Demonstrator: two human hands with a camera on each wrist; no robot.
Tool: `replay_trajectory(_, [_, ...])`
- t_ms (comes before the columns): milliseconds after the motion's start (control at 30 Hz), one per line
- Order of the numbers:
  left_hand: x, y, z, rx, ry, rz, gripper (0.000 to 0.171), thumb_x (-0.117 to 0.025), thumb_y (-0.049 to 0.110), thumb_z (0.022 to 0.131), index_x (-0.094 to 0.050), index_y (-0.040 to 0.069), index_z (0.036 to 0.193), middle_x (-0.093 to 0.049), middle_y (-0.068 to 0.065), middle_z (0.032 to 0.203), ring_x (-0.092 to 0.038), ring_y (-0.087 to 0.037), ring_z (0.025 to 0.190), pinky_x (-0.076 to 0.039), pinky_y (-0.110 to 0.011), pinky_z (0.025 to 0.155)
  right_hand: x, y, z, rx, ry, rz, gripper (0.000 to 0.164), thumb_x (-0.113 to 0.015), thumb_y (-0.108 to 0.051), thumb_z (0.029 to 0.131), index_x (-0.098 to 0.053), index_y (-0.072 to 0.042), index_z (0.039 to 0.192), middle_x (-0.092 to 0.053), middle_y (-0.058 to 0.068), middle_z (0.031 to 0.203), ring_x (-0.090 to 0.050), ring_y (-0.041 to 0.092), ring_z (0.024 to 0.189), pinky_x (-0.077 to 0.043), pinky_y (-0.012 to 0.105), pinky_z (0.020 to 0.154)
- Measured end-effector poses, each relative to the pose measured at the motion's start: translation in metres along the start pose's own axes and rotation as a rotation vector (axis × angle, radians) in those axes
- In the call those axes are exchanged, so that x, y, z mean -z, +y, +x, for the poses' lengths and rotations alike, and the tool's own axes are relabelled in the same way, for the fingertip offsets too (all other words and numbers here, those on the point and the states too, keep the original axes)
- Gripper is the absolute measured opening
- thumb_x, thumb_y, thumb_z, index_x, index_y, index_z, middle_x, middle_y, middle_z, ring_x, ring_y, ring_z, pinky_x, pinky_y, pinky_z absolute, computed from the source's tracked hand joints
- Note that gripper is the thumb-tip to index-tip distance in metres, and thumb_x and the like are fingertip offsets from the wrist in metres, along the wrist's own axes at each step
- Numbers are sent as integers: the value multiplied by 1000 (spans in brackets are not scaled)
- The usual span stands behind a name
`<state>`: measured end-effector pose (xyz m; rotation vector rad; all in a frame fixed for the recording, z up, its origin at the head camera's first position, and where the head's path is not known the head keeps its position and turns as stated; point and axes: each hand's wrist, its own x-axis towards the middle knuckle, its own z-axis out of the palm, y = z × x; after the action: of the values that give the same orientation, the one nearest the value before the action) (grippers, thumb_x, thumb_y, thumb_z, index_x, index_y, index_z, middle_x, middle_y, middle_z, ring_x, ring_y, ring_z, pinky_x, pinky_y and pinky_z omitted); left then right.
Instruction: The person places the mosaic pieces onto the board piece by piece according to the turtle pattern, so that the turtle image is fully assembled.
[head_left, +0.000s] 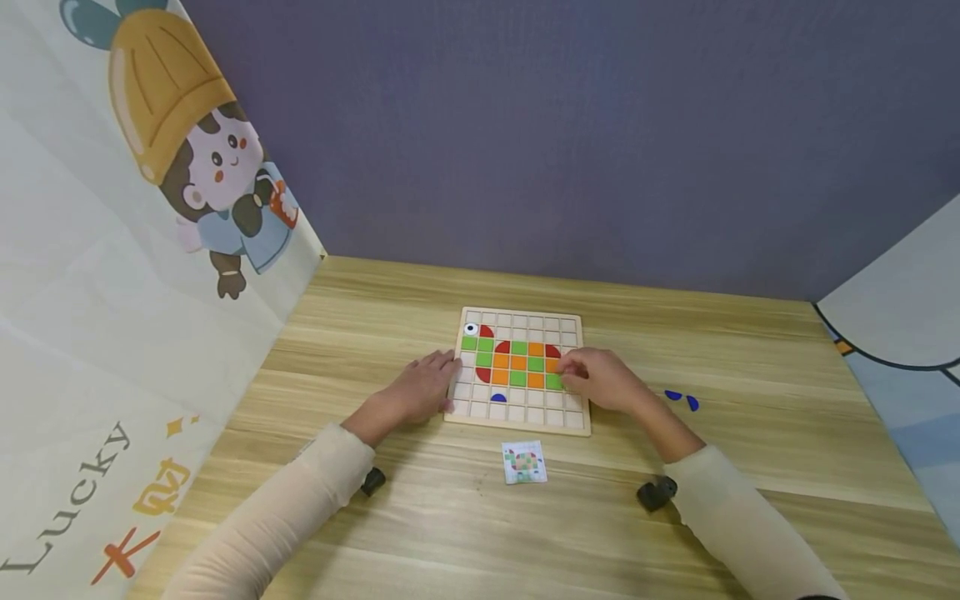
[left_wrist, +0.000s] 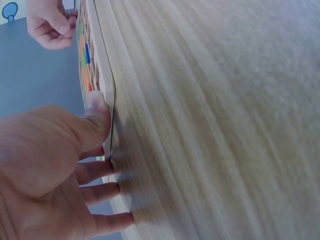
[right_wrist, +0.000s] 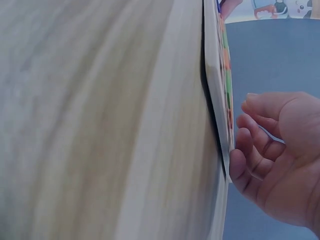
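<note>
A light wooden grid board lies on the table, with red, green and orange tiles set in its squares. At its upper left is a white tile with a black dot; a blue rounded tile sits lower down. My left hand rests along the board's left edge, fingers fairly straight, its thumb touching the rim. Over the right edge, my right hand has loosely curled fingers beside the orange and green tiles. No piece shows between its fingers in the right wrist view.
Two blue rounded pieces lie right of the board. In front of it is a small printed card with a coloured grid pattern. A dark panel stands behind the wood-grain table, and a cartoon-printed sheet at the left.
</note>
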<state>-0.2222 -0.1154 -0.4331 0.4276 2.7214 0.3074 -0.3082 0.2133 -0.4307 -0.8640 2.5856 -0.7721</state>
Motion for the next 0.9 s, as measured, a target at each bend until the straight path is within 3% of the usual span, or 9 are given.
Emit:
replay_trajectory(400, [-1, 0, 1, 0, -5, 11, 75, -64, 32, 100, -29, 2, 159, -25, -19, 168, -24, -39, 156, -30, -62, 122, 14, 15, -20, -34, 47, -33, 17, -66, -17, 99, -72, -8, 112, -72, 2, 97, -67, 18, 92, -57, 38, 82])
replay_trajectory(900, [1, 0, -1, 5, -5, -30, 76, -66, 30, 99, -30, 2, 159, -23, -19, 168, -23, -40, 156, -28, -62, 123, 41, 47, -52, -55, 77, -82, 21, -64, -16, 101, -70, -6, 118, -73, 3, 98, -66, 16, 88, -54, 31, 73])
